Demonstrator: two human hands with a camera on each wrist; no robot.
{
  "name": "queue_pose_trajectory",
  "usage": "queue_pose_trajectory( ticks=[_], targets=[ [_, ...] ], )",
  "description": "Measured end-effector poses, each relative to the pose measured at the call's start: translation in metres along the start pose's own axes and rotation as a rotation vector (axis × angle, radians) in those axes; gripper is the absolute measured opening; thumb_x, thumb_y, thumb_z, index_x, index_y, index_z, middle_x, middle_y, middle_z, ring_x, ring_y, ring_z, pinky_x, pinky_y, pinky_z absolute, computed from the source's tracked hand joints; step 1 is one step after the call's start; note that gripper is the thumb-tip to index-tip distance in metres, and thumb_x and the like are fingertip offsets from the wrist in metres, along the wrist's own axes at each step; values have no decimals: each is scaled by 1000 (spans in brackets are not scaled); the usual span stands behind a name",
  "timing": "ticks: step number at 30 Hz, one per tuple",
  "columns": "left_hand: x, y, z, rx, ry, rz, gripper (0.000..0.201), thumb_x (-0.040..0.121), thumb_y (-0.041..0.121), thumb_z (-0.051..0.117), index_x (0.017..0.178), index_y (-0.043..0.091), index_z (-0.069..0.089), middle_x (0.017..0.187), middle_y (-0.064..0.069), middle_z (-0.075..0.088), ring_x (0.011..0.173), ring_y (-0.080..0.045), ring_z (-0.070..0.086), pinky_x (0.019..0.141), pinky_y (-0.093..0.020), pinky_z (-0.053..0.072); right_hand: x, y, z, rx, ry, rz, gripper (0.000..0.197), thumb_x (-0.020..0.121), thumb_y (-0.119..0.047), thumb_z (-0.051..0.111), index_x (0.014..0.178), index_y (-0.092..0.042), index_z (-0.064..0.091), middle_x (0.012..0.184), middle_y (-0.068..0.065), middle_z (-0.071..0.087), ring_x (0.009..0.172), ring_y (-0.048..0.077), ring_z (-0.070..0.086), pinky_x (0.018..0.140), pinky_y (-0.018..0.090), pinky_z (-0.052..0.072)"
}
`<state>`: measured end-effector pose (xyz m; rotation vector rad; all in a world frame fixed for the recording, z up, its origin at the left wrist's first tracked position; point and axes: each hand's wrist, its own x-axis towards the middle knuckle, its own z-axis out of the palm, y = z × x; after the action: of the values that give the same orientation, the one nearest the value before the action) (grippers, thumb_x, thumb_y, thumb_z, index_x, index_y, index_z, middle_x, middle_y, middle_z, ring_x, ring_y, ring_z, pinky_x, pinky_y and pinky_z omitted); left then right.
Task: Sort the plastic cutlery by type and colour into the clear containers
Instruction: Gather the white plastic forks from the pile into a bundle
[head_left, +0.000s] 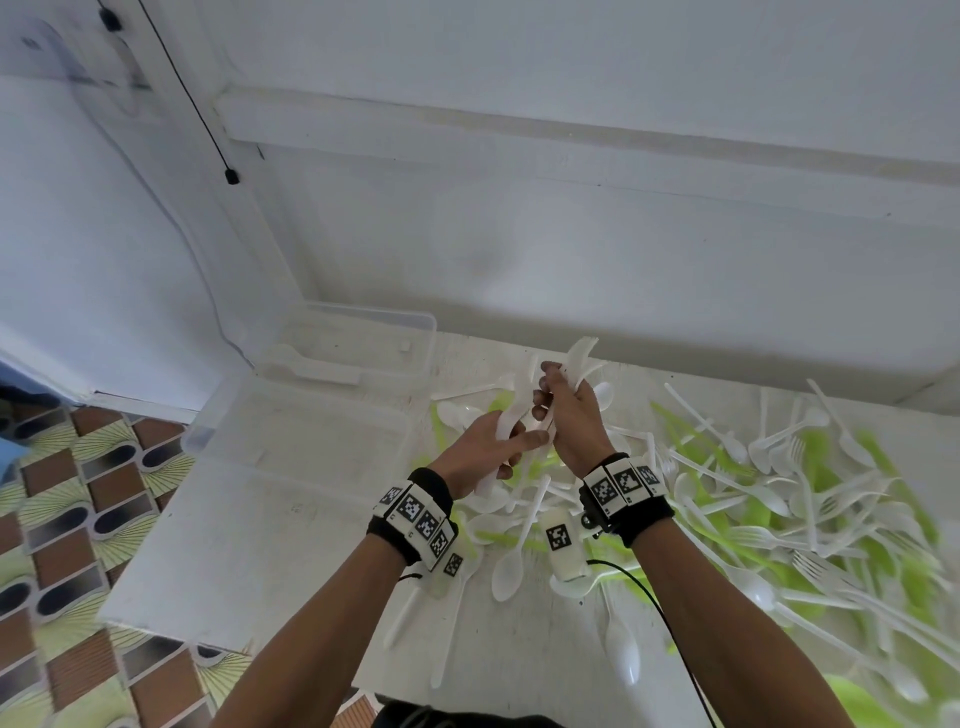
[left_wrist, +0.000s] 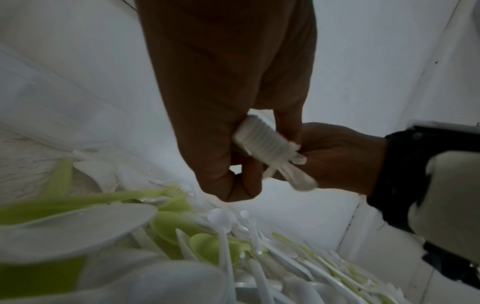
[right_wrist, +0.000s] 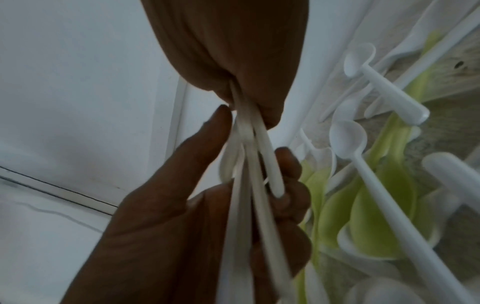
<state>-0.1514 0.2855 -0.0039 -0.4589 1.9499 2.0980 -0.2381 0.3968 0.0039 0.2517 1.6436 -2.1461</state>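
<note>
Above the table's middle, both hands hold one bundle of white cutlery (head_left: 577, 364). Fork tines show at the bundle's top end. My right hand (head_left: 550, 389) pinches its upper part, also seen in the right wrist view as white handles (right_wrist: 249, 131) running down from the right hand (right_wrist: 246, 96). My left hand (head_left: 511, 441) curls round the lower handles. The left wrist view shows the stacked handle ends (left_wrist: 262, 142) inside the curled left hand (left_wrist: 233, 164). Two clear containers sit on the left: the far container (head_left: 415, 322) holds a white utensil, and the near container (head_left: 291, 436) looks bare.
A big loose pile of white and green cutlery (head_left: 779, 499) covers the right half of the white table (head_left: 249, 551). A black cable (head_left: 670, 623) runs under my right forearm. The patterned tile floor (head_left: 67, 519) lies past the table's left edge. A white wall stands behind.
</note>
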Motion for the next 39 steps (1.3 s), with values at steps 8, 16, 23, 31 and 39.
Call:
queue_pose_trajectory(
  ticks=[8, 16, 23, 31, 39],
  targets=[
    [-5, -1, -1, -38, -59, 30, 19, 100, 21, 63, 100, 2, 60, 73, -4, 64, 59, -15, 48, 52, -23, 39, -1, -5, -9, 88, -38, -18, 20, 107, -24, 49, 109, -13, 66, 105, 3, 64, 100, 20, 64, 81, 29, 54],
    [-5, -6, -9, -26, -119, 72, 32, 104, 29, 54, 116, 0, 62, 105, -20, 74, 58, -17, 50, 51, -24, 37, 11, 0, -14, 81, 82, -24, 24, 105, -31, 52, 104, -16, 70, 134, 6, 60, 123, 21, 57, 100, 39, 49],
    [-9, -8, -16, 105, 15, 14, 23, 102, 23, 57, 110, 3, 64, 96, -11, 77, 57, -19, 60, 50, -26, 38, 16, -9, -20, 150, 229, -128, 27, 109, -24, 41, 99, -17, 65, 116, 3, 70, 112, 22, 62, 96, 38, 48],
    [-6, -3, -21, 0, 140, 129, 13, 99, 21, 63, 100, 8, 64, 93, -9, 75, 62, -18, 55, 50, -24, 40, 5, -15, -25, -175, 88, -17, 24, 89, -30, 76, 90, -12, 60, 64, -1, 48, 39, 8, 33, 37, 20, 27],
    [-4, 7, -14, -6, 64, 58, 21, 102, 26, 59, 100, 5, 63, 81, -7, 65, 57, -14, 52, 51, -24, 40, -8, -5, -16, -150, -81, 80, 28, 82, -26, 85, 100, -10, 71, 92, 12, 72, 46, 9, 44, 40, 20, 31]
  ],
)
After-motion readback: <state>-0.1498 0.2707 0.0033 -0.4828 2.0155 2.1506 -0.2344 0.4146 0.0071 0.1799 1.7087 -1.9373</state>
